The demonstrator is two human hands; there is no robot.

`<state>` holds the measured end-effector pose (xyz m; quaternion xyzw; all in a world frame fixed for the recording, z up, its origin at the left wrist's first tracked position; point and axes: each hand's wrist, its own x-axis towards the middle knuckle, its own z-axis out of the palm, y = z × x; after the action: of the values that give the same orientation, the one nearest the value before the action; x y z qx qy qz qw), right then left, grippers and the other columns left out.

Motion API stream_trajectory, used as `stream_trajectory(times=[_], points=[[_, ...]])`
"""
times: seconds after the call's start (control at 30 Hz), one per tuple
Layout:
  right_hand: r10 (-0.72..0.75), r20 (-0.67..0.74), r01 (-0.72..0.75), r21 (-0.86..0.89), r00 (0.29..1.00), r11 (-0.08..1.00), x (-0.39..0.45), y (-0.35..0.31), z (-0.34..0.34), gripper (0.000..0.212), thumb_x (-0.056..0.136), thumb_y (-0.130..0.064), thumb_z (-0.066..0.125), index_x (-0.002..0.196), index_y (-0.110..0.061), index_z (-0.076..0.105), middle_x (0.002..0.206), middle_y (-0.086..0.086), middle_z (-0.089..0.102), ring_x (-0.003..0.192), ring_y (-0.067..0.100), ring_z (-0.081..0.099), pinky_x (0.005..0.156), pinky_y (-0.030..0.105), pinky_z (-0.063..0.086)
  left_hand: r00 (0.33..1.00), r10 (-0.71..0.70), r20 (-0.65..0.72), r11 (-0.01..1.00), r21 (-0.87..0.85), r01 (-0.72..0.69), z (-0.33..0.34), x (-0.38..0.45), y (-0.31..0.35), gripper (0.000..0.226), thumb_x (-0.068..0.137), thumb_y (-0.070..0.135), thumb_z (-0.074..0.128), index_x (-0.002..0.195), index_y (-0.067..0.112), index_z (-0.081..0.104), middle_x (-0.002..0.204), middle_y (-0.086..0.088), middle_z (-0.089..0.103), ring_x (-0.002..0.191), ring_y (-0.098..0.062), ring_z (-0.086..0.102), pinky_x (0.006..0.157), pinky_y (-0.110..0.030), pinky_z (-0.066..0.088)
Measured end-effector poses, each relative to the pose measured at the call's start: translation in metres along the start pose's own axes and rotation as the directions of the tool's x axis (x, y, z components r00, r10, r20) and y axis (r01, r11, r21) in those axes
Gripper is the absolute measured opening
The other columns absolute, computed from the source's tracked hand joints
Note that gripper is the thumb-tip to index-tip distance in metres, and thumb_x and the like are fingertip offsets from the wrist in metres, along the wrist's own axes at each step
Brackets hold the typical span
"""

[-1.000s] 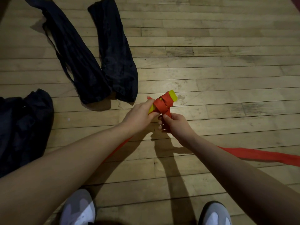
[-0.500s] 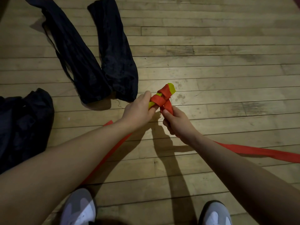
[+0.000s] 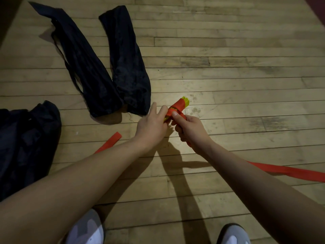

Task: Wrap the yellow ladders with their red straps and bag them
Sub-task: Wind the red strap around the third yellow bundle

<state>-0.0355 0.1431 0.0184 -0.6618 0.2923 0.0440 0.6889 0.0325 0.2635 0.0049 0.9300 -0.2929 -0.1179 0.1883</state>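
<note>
A bundled yellow ladder (image 3: 186, 101) is held above the wooden floor, its middle wound with red strap (image 3: 178, 107). My left hand (image 3: 152, 124) holds the bundle's near end from the left, index finger and thumb stretched out along it. My right hand (image 3: 190, 128) pinches the red strap against the bundle with the thumb on top. The strap's loose length (image 3: 288, 171) trails along the floor to the right. Another red strap end (image 3: 112, 140) lies on the floor under my left forearm.
Two long black bags (image 3: 82, 66) (image 3: 130, 64) lie flat on the floor at the upper left. A third dark bag (image 3: 26, 143) is heaped at the left edge. My two grey and white shoes (image 3: 86, 229) (image 3: 232, 235) show at the bottom.
The bundle has turned in my hands and another wrap of strap lies on it. My right hand has shifted up onto the bundle. The left strap end has slid into view.
</note>
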Motion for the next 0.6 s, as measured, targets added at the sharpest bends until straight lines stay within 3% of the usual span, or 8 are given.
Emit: stream_trajectory(times=[0.1, 0.17, 0.3, 0.4, 0.5, 0.57, 0.6], points=[[0.008, -0.065, -0.007, 0.008, 0.998, 1.000, 0.003, 0.004, 0.001, 0.031, 0.094, -0.031, 0.059, 0.089, 0.000, 0.060, 0.050, -0.005, 0.041, 0.039, 0.003, 0.034, 0.038, 0.017, 0.027, 0.998, -0.048, 0.046, 0.999, -0.021, 0.049, 0.002, -0.008, 0.009, 0.032, 0.098, 0.025, 0.047, 0.125, 0.021, 0.030, 0.105, -0.008, 0.056, 0.083, -0.027, 0.060, 0.070, -0.042, 0.054], [0.029, -0.077, -0.027, 0.027, 0.997, 0.999, 0.004, 0.006, 0.002, 0.027, 0.094, -0.029, 0.059, 0.087, -0.002, 0.058, 0.052, -0.004, 0.042, 0.039, 0.004, 0.034, 0.038, 0.017, 0.028, 0.996, -0.073, 0.057, 0.994, -0.079, 0.077, 0.002, -0.010, 0.010, 0.035, 0.097, 0.025, 0.049, 0.124, 0.020, 0.028, 0.099, -0.007, 0.055, 0.081, -0.026, 0.059, 0.069, -0.043, 0.055], [0.052, -0.076, -0.045, 0.101, 0.996, 0.994, 0.004, 0.007, 0.000, 0.026, 0.096, -0.026, 0.057, 0.075, -0.010, 0.053, 0.053, -0.003, 0.041, 0.037, 0.004, 0.034, 0.038, 0.018, 0.027, 0.982, -0.122, 0.145, 0.934, -0.319, 0.163, -0.004, -0.006, 0.009, 0.031, 0.092, 0.031, 0.055, 0.109, 0.021, 0.031, 0.098, -0.006, 0.050, 0.084, -0.024, 0.056, 0.072, -0.042, 0.052], [0.057, -0.067, -0.047, 0.133, 0.996, 0.990, 0.002, 0.013, -0.004, 0.024, 0.098, -0.026, 0.054, 0.081, -0.008, 0.056, 0.054, -0.003, 0.043, 0.039, 0.005, 0.034, 0.041, 0.020, 0.027, 0.953, -0.140, 0.268, 0.870, -0.425, 0.248, -0.011, 0.000, 0.003, 0.028, 0.093, 0.032, 0.056, 0.105, 0.022, 0.033, 0.108, -0.008, 0.049, 0.093, -0.023, 0.054, 0.079, -0.038, 0.047], [0.064, -0.039, -0.058, 0.127, 0.997, 0.990, -0.001, 0.017, -0.006, 0.027, 0.099, -0.028, 0.050, 0.082, -0.008, 0.054, 0.060, 0.001, 0.047, 0.043, 0.008, 0.036, 0.044, 0.022, 0.029, 0.944, -0.098, 0.314, 0.857, -0.455, 0.240, -0.016, 0.002, -0.004, 0.043, 0.092, 0.030, 0.062, 0.123, 0.020, 0.034, 0.122, -0.006, 0.052, 0.096, -0.016, 0.057, 0.079, -0.029, 0.048], [0.071, -0.006, -0.070, 0.138, 0.997, 0.988, -0.003, 0.018, -0.006, 0.030, 0.102, -0.025, 0.045, 0.079, -0.008, 0.052, 0.061, 0.003, 0.050, 0.044, 0.010, 0.039, 0.044, 0.022, 0.033, 0.943, -0.121, 0.311, 0.889, -0.388, 0.242, -0.013, 0.003, -0.006, 0.064, 0.088, 0.033, 0.067, 0.139, 0.015, 0.033, 0.127, -0.004, 0.051, 0.110, -0.019, 0.055, 0.087, -0.028, 0.045], [0.075, 0.006, -0.075, 0.123, 0.997, 0.990, -0.004, 0.018, -0.006, 0.030, 0.102, -0.023, 0.043, 0.078, -0.008, 0.052, 0.059, 0.002, 0.051, 0.044, 0.010, 0.041, 0.043, 0.020, 0.034, 0.949, -0.113, 0.294, 0.918, -0.334, 0.213, -0.010, 0.004, -0.007, 0.060, 0.087, 0.035, 0.069, 0.136, 0.014, 0.042, 0.122, -0.002, 0.053, 0.111, -0.021, 0.055, 0.085, -0.029, 0.045]])
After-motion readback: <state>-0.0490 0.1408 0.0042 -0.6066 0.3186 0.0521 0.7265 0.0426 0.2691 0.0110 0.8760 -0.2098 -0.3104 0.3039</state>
